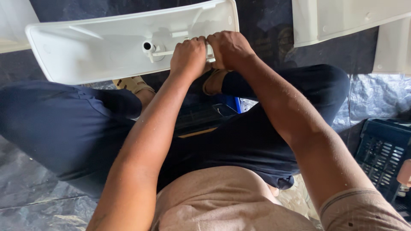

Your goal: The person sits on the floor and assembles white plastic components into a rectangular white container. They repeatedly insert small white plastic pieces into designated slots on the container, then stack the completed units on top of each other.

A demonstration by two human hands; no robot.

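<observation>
Head view: we sit over a white plastic cistern tank (94, 47) lying open on dark sheeting (43, 201), with a black crate (381, 149) at the right. Our left hand (188, 57) and right hand (229, 49) meet at its near rim, both curled tight around a thin white rod (165, 53) leading to a small fitting (148, 46).

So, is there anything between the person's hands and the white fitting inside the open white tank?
Nothing visible does. The left hand and the right hand are already closed on the white fitting inside the white tank, at its near wall.
</observation>
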